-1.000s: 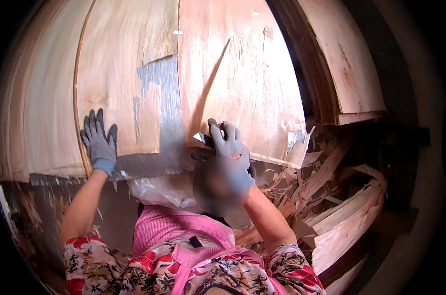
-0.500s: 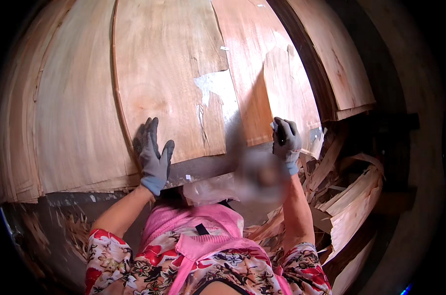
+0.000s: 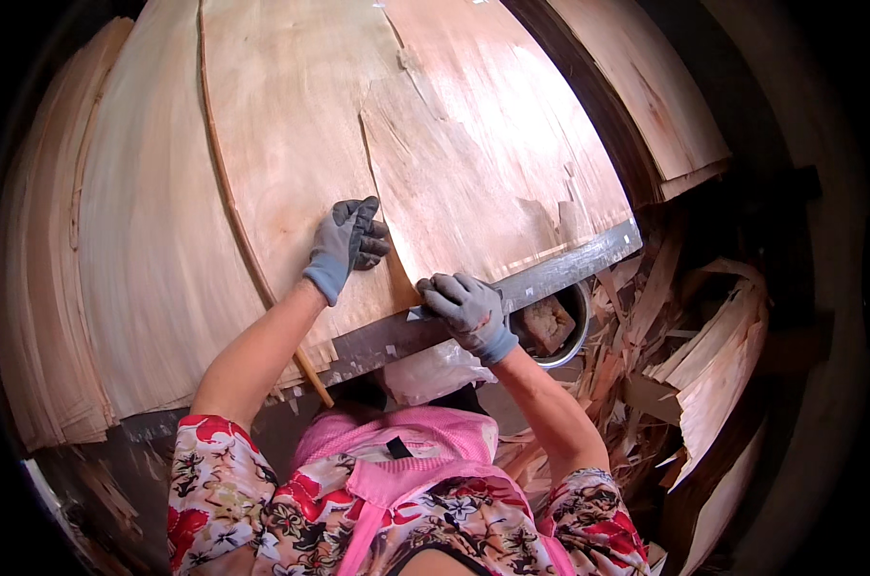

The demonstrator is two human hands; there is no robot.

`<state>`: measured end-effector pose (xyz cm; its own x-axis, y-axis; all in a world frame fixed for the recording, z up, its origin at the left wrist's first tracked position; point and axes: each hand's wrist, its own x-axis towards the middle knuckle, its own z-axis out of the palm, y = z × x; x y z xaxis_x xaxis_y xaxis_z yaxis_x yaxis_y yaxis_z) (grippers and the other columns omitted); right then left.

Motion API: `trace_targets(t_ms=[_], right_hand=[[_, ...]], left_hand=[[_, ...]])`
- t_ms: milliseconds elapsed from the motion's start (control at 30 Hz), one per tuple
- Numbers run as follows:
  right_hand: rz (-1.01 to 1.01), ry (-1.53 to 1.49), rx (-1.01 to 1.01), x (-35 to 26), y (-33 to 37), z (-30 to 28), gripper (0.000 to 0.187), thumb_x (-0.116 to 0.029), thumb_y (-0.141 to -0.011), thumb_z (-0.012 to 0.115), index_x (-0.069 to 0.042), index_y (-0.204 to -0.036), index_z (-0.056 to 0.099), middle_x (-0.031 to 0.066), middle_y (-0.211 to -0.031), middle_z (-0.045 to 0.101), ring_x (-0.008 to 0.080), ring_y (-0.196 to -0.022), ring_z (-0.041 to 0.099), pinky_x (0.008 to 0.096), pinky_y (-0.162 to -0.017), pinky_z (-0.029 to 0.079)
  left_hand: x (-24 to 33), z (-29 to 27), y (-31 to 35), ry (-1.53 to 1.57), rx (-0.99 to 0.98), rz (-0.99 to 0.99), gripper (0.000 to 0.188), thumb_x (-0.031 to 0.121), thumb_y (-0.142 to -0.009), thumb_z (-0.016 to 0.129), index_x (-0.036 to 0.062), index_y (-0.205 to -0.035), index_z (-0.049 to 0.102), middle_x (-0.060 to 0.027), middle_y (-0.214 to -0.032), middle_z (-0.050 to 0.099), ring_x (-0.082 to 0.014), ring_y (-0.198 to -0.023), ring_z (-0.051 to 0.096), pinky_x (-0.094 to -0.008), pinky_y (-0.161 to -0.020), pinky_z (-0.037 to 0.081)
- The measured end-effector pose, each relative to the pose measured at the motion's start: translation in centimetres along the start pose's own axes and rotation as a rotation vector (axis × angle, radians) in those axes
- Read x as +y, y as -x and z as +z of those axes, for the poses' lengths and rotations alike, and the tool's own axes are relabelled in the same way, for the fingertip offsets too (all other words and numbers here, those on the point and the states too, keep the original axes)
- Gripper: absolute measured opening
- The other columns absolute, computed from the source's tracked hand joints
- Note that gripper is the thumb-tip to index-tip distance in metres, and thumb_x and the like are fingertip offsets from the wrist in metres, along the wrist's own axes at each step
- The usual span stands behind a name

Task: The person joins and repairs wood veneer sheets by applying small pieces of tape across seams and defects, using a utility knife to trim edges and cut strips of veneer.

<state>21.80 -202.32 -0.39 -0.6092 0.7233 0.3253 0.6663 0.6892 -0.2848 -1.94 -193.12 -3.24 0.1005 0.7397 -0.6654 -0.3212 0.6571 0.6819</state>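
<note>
A thin wood veneer sheet lies on the right, its left edge slightly over or against another veneer sheet. My right hand, in a grey glove, is closed on the near left corner of the right-hand sheet, by the table's metal edge. A small pale bit shows below its fingertips, too small to name. My left hand, gloved in grey with dark fingers, is on the left sheet beside the seam. Its fingers are loosely bent and apart, with nothing seen in them.
A long thin stick lies across the left veneer. More veneer is stacked at the far right. Below the table edge are a round metal basin with a brownish block, a clear plastic bag and heaped veneer scraps.
My right hand has moved left with the right-hand sheet, covering the bare shiny strip between the sheets. My left hand has gone from lying flat to the seam, fingers bent.
</note>
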Motion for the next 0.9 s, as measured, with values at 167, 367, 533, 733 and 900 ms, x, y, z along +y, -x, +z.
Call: trace_targets(t_ms=[167, 367, 533, 733, 900], right_hand=[[0.071, 0.007, 0.018, -0.2, 0.2, 0.5, 0.029, -0.022, -0.082, 0.064, -0.015, -0.111, 0.062, 0.0028, -0.101, 0.058, 0.0227, -0.088, 0.06, 0.0349, -0.071, 0.055], [0.131, -0.049, 0.058, -1.2, -0.6, 2.7, 0.029, -0.019, -0.084, 0.061, -0.015, -0.113, 0.06, 0.0036, -0.103, 0.058, 0.0242, -0.092, 0.06, 0.0364, -0.073, 0.055], [0.192, -0.028, 0.098, -1.9, -0.5, 3.3, 0.029, -0.024, -0.084, 0.064, -0.015, -0.112, 0.06, 0.0025, -0.102, 0.057, 0.0228, -0.091, 0.06, 0.0348, -0.072, 0.054], [0.26, 0.068, 0.319, 0.4, -1.8, 0.4, 0.028, -0.023, -0.077, 0.078, -0.013, -0.101, 0.069, 0.0016, -0.096, 0.067, 0.0237, -0.083, 0.065, 0.036, -0.065, 0.054], [0.367, 0.069, 0.578, 4.5, -3.5, -7.1, 0.028, 0.005, -0.081, 0.067, -0.004, -0.107, 0.072, 0.01, -0.097, 0.07, 0.0225, -0.085, 0.07, 0.0309, -0.073, 0.056]], left_hand=[[0.5, 0.9, 0.3, -0.092, 0.069, 0.237, 0.03, 0.032, -0.096, 0.069, 0.0139, -0.115, 0.054, -0.0069, -0.082, 0.07, -0.0155, -0.053, 0.064, -0.0275, -0.038, 0.042], [1.3, -2.3, -0.8, -0.339, 0.095, 0.809, 0.037, 0.013, -0.099, 0.062, 0.0083, -0.135, 0.053, -0.011, -0.111, 0.07, -0.0146, -0.088, 0.068, -0.0238, -0.072, 0.054], [1.0, -2.5, 0.4, -0.98, 0.21, 1.181, 0.047, 0.011, -0.096, 0.066, 0.0044, -0.14, 0.051, -0.0106, -0.128, 0.066, -0.0188, -0.115, 0.064, -0.0313, -0.099, 0.05], [0.5, -3.0, -0.2, -1.363, 0.344, 1.287, 0.055, 0.025, -0.096, 0.064, 0.009, -0.145, 0.045, -0.0121, -0.144, 0.053, -0.0317, -0.132, 0.051, -0.0476, -0.118, 0.03], [0.1, -3.7, -0.6, -1.305, 0.301, 1.218, 0.056, 0.024, -0.097, 0.063, 0.0078, -0.146, 0.043, -0.0132, -0.145, 0.052, -0.0309, -0.132, 0.051, -0.0478, -0.119, 0.029]])
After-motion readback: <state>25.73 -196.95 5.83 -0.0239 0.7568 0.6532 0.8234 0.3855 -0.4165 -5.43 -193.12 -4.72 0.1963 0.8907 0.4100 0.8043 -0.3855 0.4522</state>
